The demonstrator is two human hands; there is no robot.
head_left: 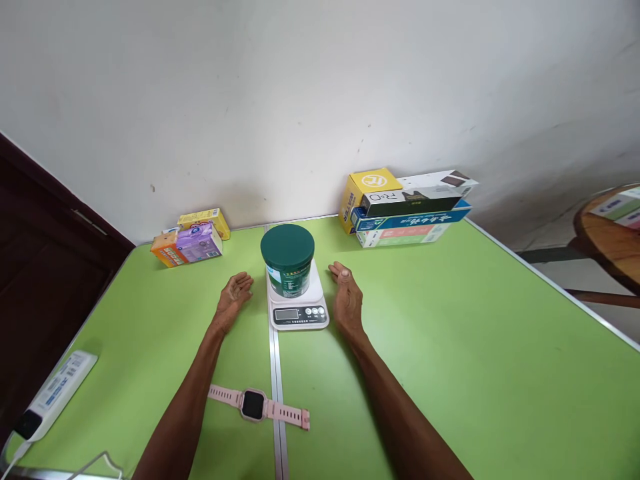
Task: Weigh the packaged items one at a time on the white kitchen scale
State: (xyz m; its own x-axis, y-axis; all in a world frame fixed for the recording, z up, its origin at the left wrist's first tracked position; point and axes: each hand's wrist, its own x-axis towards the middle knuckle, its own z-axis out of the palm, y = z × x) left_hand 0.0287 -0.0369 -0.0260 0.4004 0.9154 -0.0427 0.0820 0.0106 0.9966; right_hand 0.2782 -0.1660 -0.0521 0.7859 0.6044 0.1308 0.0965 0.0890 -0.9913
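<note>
A dark green lidded tub (pixel 287 257) stands upright on a white digital kitchen scale (pixel 300 318) in the middle of the green table. The scale's small display looks blank. To the left of the tub is my left hand (pixel 234 298), palm turned inward, fingers stretched out and touching nothing. My right hand (pixel 347 297) is on the other side, close to the scale's right edge, its fingers extended and holding nothing. Nearer to me, a pink-strapped smartwatch (pixel 253 405) lies flat across the table's metal seam, beside my left forearm.
Stacked boxes, among them a yellow carton (pixel 373 181) and a blue box (pixel 415 217), stand at the back right. At the back left are a purple and orange packet (pixel 189 245) and a yellow box (pixel 220 221). A white power strip (pixel 60 393) with cables lies front left.
</note>
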